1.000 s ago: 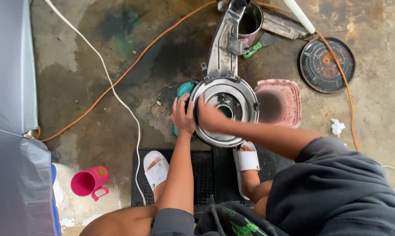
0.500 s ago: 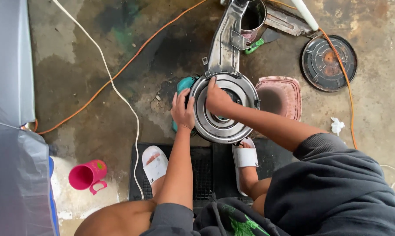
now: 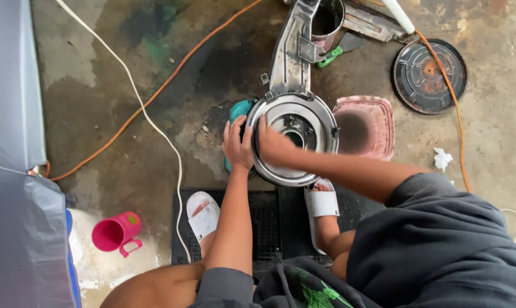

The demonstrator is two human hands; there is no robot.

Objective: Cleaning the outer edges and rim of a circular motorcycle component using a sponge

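The round metal housing [image 3: 295,140] is set on the stained concrete floor [image 3: 127,154], between a teal object [image 3: 239,111] and a pink square basin [image 3: 363,128]. Its left rim is gripped by the left hand [image 3: 238,145], fingers curled; the right hand [image 3: 275,145] is pressed flat inside it.

Silver round housing [image 3: 309,117], pink basket [image 3: 365,132], magenta mug [image 3: 116,232], orange cable [image 3: 149,98], white sandals [image 3: 204,217].
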